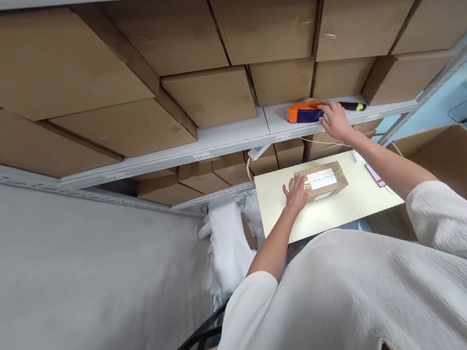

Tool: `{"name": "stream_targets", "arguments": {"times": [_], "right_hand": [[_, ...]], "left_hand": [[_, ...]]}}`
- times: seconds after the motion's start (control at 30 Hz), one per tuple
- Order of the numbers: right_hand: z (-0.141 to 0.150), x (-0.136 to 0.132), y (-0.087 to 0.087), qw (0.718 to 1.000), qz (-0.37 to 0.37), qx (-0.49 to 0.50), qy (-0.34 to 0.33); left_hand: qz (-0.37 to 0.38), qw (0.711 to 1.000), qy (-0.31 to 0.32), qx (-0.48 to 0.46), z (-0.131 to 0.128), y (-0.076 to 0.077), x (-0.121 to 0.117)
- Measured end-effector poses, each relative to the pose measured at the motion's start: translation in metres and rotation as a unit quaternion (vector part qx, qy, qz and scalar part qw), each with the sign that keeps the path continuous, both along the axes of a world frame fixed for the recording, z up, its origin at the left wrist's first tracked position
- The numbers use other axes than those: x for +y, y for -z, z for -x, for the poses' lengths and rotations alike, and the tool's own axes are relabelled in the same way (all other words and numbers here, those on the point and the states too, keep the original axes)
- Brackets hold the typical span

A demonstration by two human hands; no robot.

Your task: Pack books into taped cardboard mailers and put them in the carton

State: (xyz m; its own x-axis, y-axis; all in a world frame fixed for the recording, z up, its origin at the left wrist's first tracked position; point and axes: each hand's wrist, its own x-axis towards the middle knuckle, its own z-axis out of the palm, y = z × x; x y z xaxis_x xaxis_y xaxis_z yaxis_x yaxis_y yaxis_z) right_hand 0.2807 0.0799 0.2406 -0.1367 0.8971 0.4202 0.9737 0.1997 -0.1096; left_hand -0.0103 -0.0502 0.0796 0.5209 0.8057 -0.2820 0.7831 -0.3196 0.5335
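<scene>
A small taped cardboard box with a white label lies on a pale yellow table. My left hand rests against the box's left end, fingers spread and flat. My right hand reaches up to the grey shelf and lies on an orange and blue tape dispenser, fingers curled over its right end. A black and yellow tool lies just right of that hand.
Stacked brown cardboard boxes fill the shelves above and below. A phone lies on the table's right edge. An open large carton stands at the right. White plastic bags sit left of the table. A white cable hangs below the shelf.
</scene>
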Motion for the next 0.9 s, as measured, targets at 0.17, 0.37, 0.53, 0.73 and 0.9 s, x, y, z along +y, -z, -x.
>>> {"name": "stream_targets", "arguments": {"times": [0.17,0.37,0.53,0.73,0.9], "right_hand": [[-0.034,-0.089,0.039,0.997,0.048,0.035,0.041],[-0.104,-0.196,0.102,0.955,0.174,0.144,0.193],[-0.152,-0.229,0.128,0.896,0.266,0.198,0.295],[-0.211,-0.216,0.150,0.882,0.310,0.198,0.293],[-0.264,-0.193,0.180,0.874,0.352,0.200,0.269]], "left_hand": [[-0.036,0.999,0.013,-0.009,0.004,0.002,-0.001],[-0.087,0.993,0.066,-0.041,-0.013,-0.007,-0.010],[-0.065,0.993,0.081,-0.057,-0.054,-0.017,-0.020],[-0.063,0.993,0.080,-0.062,-0.127,-0.026,-0.025],[-0.074,0.992,0.078,-0.065,-0.195,-0.026,-0.030]]}}
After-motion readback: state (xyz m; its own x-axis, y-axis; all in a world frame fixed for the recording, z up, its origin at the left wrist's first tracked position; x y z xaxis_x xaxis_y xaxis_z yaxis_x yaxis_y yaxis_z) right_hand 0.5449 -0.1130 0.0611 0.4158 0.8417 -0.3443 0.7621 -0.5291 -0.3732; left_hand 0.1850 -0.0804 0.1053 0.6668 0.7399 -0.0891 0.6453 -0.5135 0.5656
